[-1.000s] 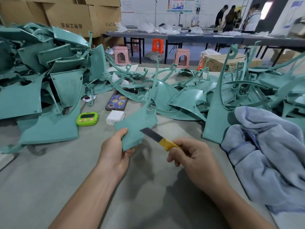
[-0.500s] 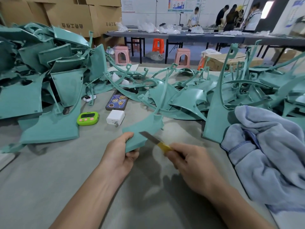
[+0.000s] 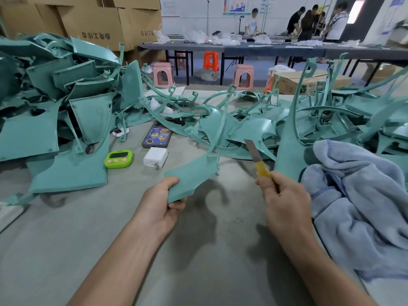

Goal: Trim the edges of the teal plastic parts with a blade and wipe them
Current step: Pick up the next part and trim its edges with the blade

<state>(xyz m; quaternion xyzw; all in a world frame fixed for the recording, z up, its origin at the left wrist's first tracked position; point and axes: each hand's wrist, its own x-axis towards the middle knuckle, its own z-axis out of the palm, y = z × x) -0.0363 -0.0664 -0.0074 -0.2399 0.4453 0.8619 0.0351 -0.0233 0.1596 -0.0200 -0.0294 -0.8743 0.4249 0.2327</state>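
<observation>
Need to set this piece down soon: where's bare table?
Widest bare patch: the grey mat near you, left of the left hand, below the teal panel and green timer. A narrower strip lies between it and the right hand. Crowded: teal pile left, tangled parts behind, blue towel right.

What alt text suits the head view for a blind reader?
A person's left hand grips a teal plastic part while the right hand holds a yellow-handled blade raised, apart from it. Heaps of teal parts and a blue towel lie on the grey table.
</observation>
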